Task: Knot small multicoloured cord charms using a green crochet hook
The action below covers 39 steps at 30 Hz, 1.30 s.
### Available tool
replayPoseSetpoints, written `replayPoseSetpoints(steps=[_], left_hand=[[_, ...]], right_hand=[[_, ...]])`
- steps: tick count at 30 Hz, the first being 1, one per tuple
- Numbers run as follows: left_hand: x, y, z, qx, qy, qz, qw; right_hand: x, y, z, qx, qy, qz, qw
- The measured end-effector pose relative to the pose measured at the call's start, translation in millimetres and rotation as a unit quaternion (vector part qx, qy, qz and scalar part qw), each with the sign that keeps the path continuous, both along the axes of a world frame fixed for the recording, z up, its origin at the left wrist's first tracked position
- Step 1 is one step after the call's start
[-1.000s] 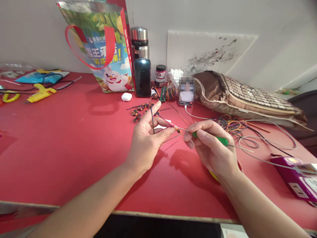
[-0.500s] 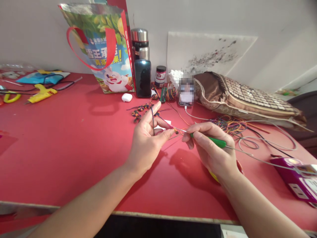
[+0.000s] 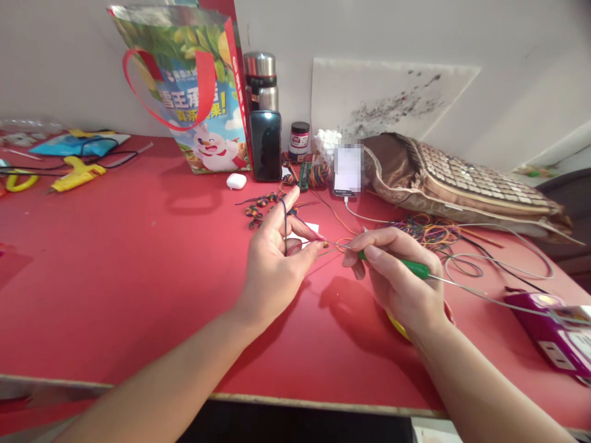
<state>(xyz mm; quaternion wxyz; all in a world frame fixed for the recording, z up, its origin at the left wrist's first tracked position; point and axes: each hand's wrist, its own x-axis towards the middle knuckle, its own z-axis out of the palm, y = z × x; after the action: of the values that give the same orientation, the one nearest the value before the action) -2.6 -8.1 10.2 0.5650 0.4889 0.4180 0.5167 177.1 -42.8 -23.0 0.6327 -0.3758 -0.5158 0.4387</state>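
My left hand (image 3: pixel 277 258) pinches a small piece of coloured thread work (image 3: pixel 324 244) between thumb and finger, with a dark thread (image 3: pixel 285 221) looped over the raised index finger. My right hand (image 3: pixel 397 277) is closed on a green-handled hook tool (image 3: pixel 409 266). Its thin metal tip (image 3: pixel 341 245) reaches the thread work at my left fingertips. Both hands hover just above the red table (image 3: pixel 138 264).
Small braided thread pieces (image 3: pixel 261 206) and a tangle of coloured threads (image 3: pixel 427 232) lie behind my hands. A printed bag (image 3: pixel 194 86), flask (image 3: pixel 261 80), two phones (image 3: pixel 265 144), jar (image 3: pixel 300 139), earbud case (image 3: pixel 236 180), brown cushion (image 3: pixel 452 178), cables and a purple power strip (image 3: pixel 554 332) surround them.
My right hand has shifted slightly right and back with the hook tool. My left hand has stayed almost still, keeping its pinch.
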Motion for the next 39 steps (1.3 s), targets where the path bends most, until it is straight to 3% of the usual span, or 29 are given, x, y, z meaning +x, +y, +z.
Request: replayPoseSetpoints(steps=[4, 8, 11, 14, 17, 19, 23, 25, 28, 34, 39], left_hand=[[0.7, -1.7, 1.1, 0.007, 0.032, 0.012, 0.999], [0.3, 3.8, 0.1, -0.035, -0.025, -0.011, 0.999], [-1.8, 9.1, -1.3, -0.081, -0.083, -0.038, 0.993], [-3.4, 11.7, -2.0, -0.104, -0.099, -0.050, 0.988], [-2.9, 11.2, -2.1, -0.094, -0.087, -0.051, 0.991], [-1.6, 9.5, -2.4, -0.067, -0.055, -0.042, 0.995], [0.7, 4.2, -5.6, 0.010, 0.044, -0.021, 0.999], [1.3, 2.1, -8.3, 0.045, 0.077, -0.024, 0.996], [2.0, 2.1, -11.3, 0.057, 0.090, -0.028, 0.994], [2.2, 11.2, -9.6, -0.031, 0.034, -0.056, 0.997], [-0.8, 16.5, -3.7, -0.171, -0.048, -0.104, 0.979]], right_hand=[[-0.6, -5.1, 0.4, 0.054, -0.135, -0.052, 0.988], [-3.9, -9.0, 5.5, 0.131, -0.247, -0.058, 0.958], [-4.7, -9.4, 5.3, 0.127, -0.221, -0.052, 0.966], [-4.3, -6.1, 2.8, 0.074, -0.125, -0.054, 0.988], [-4.0, -0.6, 2.4, 0.008, -0.026, -0.046, 0.999], [-4.3, 1.4, 3.9, -0.017, -0.015, -0.045, 0.999], [-6.4, -3.3, 8.1, 0.017, -0.132, -0.105, 0.986], [-7.5, -7.3, 9.7, 0.073, -0.232, -0.145, 0.959], [-7.9, -9.8, 11.3, 0.125, -0.317, -0.144, 0.929], [-8.0, -2.4, 14.4, 0.000, -0.163, -0.157, 0.974], [-6.4, 7.1, 16.0, -0.080, -0.011, -0.098, 0.992]])
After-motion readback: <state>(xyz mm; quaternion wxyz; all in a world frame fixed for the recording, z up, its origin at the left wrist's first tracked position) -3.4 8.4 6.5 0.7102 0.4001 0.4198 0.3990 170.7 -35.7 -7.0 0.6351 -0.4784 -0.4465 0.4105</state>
